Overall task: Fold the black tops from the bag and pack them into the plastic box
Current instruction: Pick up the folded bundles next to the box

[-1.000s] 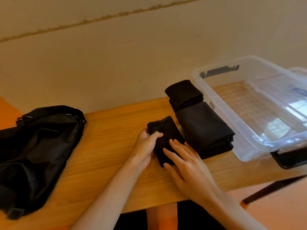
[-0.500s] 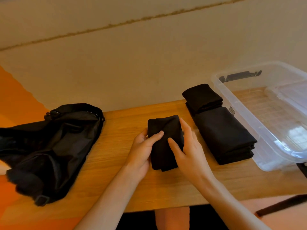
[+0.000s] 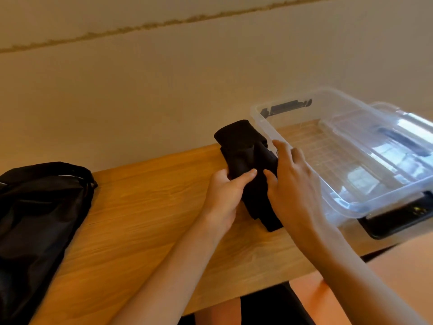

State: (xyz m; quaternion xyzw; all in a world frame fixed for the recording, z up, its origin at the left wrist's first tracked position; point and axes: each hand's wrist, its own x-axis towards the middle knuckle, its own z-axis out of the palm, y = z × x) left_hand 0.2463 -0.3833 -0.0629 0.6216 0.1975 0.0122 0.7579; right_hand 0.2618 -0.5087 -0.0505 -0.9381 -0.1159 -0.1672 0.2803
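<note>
I hold a small folded black top [image 3: 251, 160] between both hands, just over the stack of folded black tops [image 3: 267, 220] that lies against the left wall of the clear plastic box [image 3: 262, 124]. My left hand [image 3: 223, 195] grips the top's near left edge, thumb laid over it. On the right side, my right hand [image 3: 293, 188] pinches it, thumb in front and fingers reaching towards the box wall. Behind it lies a rolled black top [image 3: 235, 134]. The black bag [image 3: 39, 207] slumps at the table's left end.
The wooden table [image 3: 140, 219] runs along a plain wall. The box holds no clothes; its clear lid [image 3: 398, 141] leans across its right part. A black latch [image 3: 398, 221] sticks out at the box's near end.
Both hands have carried the small folded top to the right, from the middle of the table onto the stack beside the box. The view has swung right and closer.
</note>
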